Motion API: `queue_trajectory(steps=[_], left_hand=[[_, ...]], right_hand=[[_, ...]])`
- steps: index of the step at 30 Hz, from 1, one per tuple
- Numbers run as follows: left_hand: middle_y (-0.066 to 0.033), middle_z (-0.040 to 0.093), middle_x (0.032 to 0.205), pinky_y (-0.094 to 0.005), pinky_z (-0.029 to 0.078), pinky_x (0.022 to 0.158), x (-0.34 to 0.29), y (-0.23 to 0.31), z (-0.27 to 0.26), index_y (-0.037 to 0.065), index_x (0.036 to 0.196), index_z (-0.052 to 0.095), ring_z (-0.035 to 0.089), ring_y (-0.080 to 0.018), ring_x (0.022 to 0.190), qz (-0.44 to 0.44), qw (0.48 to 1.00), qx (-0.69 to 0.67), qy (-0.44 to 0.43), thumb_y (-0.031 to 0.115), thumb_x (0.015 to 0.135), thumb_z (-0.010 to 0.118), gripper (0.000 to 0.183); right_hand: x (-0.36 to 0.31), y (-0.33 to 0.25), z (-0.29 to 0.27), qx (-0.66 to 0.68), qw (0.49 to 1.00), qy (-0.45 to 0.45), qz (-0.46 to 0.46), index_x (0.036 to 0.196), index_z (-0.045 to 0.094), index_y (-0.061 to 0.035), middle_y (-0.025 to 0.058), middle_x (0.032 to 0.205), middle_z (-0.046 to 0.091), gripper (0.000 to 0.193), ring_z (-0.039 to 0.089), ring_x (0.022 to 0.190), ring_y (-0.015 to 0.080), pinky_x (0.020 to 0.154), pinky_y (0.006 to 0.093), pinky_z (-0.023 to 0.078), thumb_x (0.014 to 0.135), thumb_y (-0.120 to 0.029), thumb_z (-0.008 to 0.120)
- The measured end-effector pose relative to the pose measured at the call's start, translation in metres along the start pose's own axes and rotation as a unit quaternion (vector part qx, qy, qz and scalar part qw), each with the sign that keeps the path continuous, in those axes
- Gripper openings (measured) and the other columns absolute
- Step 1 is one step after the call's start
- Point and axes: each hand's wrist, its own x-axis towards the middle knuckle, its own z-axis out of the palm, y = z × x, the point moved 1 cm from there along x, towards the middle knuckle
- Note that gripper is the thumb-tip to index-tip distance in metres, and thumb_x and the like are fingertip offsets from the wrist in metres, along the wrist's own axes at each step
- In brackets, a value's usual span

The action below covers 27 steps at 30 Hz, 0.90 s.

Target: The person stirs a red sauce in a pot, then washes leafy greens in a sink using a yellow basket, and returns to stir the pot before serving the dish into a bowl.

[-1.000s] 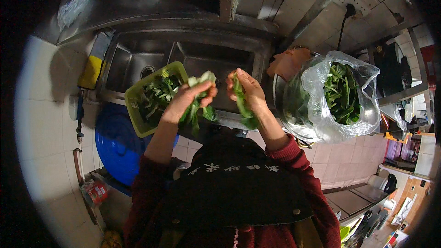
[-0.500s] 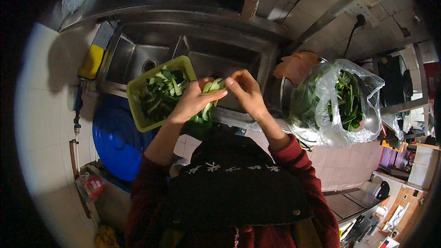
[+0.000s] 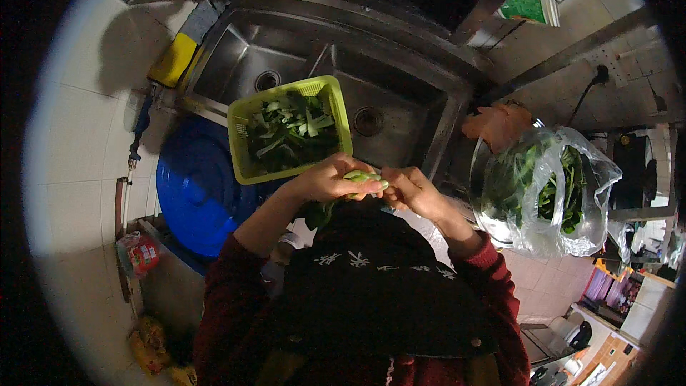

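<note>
Close to my apron, my left hand (image 3: pixel 325 180) is closed round a bunch of leafy greens with pale stems (image 3: pixel 359 175), perhaps bok choy. Dark leaves hang down below that hand. My right hand (image 3: pixel 420 194) meets it at the stem ends, thumb and fingers pinched together on the greens; its fingertips are partly hidden. Just beyond my left hand, a yellow-green plastic basket (image 3: pixel 239 150) sits tilted over the sink's near edge. Loose leaves and cut pale stems (image 3: pixel 311 125) lie inside it.
A two-bowl steel sink (image 3: pixel 411 75) spans the far side. To the right, a clear plastic bag (image 3: pixel 529 207) of greens rests in a metal bowl, beside an orange cloth-like item (image 3: pixel 500 123). A blue lidded tub (image 3: pixel 189 193) stands at left, below a yellow-and-grey cloth (image 3: pixel 175 57).
Both hands have come down closer to my apron with the greens, and the right fingers now pinch the stem ends. The whole view has shifted and turned slightly.
</note>
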Motion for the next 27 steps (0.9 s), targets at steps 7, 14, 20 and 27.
queue_trajectory(steps=[7, 14, 20, 27], left_hand=[[-0.0016, 0.064, 0.071, -0.0234, 0.043, 0.061, -0.016, 0.001, -0.009, 0.001, 0.092, 0.07, 0.054, -0.0077, 0.064, 0.068, 0.995, 0.054, 0.045, 0.019, 0.09, 0.066, 0.019], [-0.0079, 0.069, 0.1, -0.0329, 0.051, 0.08, -0.037, -0.013, -0.065, 0.007, 0.111, 0.064, 0.067, -0.0236, 0.091, 0.102, 0.897, 0.336, 0.27, 0.013, 0.086, 0.065, 0.025], [-0.0125, 0.065, 0.107, -0.0407, 0.051, 0.083, -0.032, -0.076, -0.123, 0.01, 0.122, 0.058, 0.062, -0.0329, 0.097, 0.135, 0.733, 0.578, 0.332, 0.02, 0.082, 0.067, 0.042], [-0.0146, 0.065, 0.108, -0.0403, 0.05, 0.081, -0.031, -0.113, -0.14, 0.009, 0.114, 0.064, 0.061, -0.0331, 0.098, 0.119, 0.741, 0.562, 0.347, 0.024, 0.085, 0.066, 0.032]], right_hand=[[0.012, 0.023, 0.02, 0.406, 0.907, -0.047, 0.099, 0.075, 0.048, -0.0088, -0.0053, 0.06, 0.032, 0.03, 0.029, 0.045, 0.0061, 0.04, 0.0226, 0.024, 0.098, -0.029, 0.042], [0.041, 0.023, -0.006, 0.574, 0.818, 0.016, 0.038, 0.071, 0.04, -0.0136, -0.0036, 0.065, 0.033, 0.035, 0.031, 0.052, 0.0081, 0.046, 0.0226, 0.028, 0.101, -0.031, 0.037], [0.053, 0.035, -0.028, 0.289, 0.944, 0.161, -0.009, 0.077, 0.043, -0.0094, -0.0011, 0.067, 0.035, 0.036, 0.034, 0.059, 0.0116, 0.055, 0.0279, 0.03, 0.102, -0.034, 0.036], [0.077, 0.061, -0.057, -0.018, 0.942, 0.319, -0.103, 0.103, 0.062, -0.0045, 0.0046, 0.08, 0.059, 0.035, 0.05, 0.069, 0.0137, 0.063, 0.0288, 0.041, 0.099, -0.035, 0.046]])
